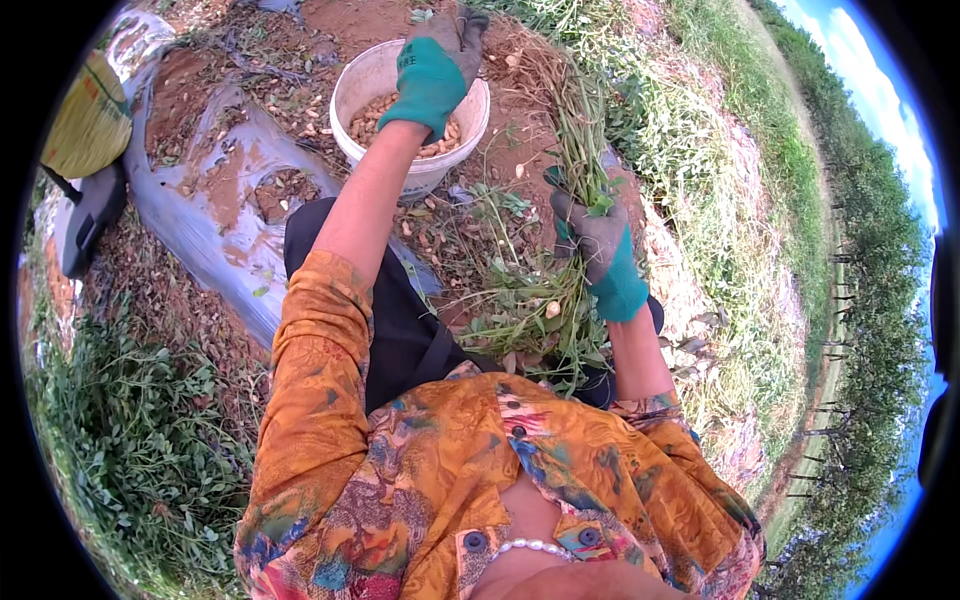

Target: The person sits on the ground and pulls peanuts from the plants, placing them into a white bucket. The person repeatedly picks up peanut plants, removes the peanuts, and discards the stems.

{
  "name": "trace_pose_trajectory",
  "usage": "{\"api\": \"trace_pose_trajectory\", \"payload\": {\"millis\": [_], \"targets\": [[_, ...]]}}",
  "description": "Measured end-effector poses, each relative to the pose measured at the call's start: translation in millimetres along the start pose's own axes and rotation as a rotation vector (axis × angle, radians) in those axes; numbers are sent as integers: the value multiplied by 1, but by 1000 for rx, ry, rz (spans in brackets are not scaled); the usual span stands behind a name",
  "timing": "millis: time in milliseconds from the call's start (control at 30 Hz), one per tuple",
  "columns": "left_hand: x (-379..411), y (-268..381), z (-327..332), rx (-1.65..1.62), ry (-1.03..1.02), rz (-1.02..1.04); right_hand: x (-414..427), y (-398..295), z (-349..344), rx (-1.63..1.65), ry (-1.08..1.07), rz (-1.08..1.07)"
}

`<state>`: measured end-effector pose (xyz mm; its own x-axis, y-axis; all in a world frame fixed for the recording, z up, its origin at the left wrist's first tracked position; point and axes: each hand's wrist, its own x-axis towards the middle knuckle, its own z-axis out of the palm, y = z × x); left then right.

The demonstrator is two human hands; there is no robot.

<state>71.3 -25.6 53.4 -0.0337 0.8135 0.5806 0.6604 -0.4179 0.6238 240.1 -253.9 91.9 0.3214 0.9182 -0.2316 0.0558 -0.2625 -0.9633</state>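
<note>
My left hand (442, 64), in a grey and green work glove, is over the far side of a white plastic bucket (343, 124). Its fingers point away from me, and whether they hold anything cannot be told. Peanut pods (367, 124) cover the bottom of the bucket, partly hidden by my wrist. To the right, my right hand (596, 232), in a matching glove, grips a bundle of pulled peanut plants (581, 135) around the stems. The roots, with a few pale pods, lean toward the bucket, while leafy tops hang down by my legs.
Loose pods and dry leaves litter the reddish soil (517, 157). Torn plastic film (202, 217) stretches along the left. A yellow sack (90, 120) stands at the far left beside a dark object (94, 217). Leafy plants (150, 442) lie at lower left, cut greenery (675, 150) at right.
</note>
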Motion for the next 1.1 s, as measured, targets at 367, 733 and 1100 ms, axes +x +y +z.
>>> {"api": "trace_pose_trajectory", "payload": {"millis": [367, 733, 1100], "targets": [[5, -55, -11, -940, -136, -354, 18, 20, -65, 629, -625, -43], [-29, -28, 27, -1144, -563, -66, 26, 23, -53, 832, -788, -14], [-47, 12, -12, -1184, -1149, -132, 35, 14, -63, 803, -675, -155]]}}
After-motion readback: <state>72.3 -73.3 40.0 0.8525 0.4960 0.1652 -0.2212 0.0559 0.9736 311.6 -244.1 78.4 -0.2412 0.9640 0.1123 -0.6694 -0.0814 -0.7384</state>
